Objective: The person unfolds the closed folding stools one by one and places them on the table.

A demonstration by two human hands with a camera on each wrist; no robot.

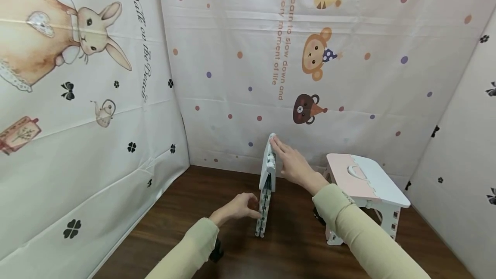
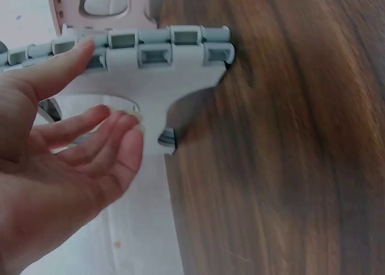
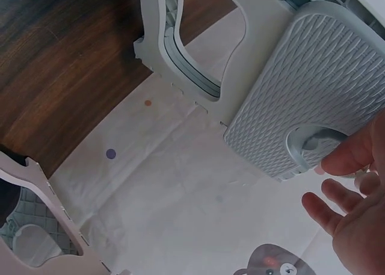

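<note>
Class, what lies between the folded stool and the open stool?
The head view shows the right hand, a small black object and dark wooden floor between the folded stool and open stool.

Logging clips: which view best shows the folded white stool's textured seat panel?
Right wrist: the seat panel faces the camera, its weave and handle visible. Head shows it narrow, almost edge-on; left wrist shows stool legs, no textured panel.

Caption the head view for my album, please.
Left hand and right hand at a folded stool, an unfolded pink-and-white stool standing to the right.
</note>
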